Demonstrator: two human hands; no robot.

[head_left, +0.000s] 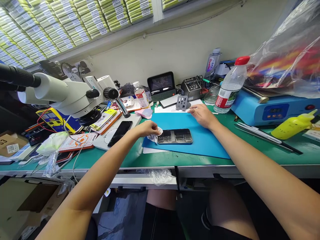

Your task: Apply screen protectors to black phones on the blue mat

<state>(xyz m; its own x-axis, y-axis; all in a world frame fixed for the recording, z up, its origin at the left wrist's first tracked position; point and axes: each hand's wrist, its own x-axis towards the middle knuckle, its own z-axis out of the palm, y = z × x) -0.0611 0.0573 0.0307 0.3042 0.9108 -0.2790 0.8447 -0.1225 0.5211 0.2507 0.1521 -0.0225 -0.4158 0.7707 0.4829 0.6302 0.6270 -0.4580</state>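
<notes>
My left hand (150,128) pinches a crumpled white tissue (153,137) at the left end of a smartphone (183,136). The phone lies flat and sideways on a blue mat (170,120), with light streaks and a pale band across its dark face. My right hand (201,115) rests palm down over the far right part of the mat, its fingers loosely stretched out. The fingertips come close to a grey phone stand (182,102); whether they touch it I cannot tell. Nothing shows in that hand.
A microscope (67,96) stands at the left, a second dark phone (120,132) on its base. Behind the mat is a small screen device (161,83). A red-capped bottle (231,86), blue machine (270,110), tweezers (265,135) and yellow squeeze bottle (291,126) are at right.
</notes>
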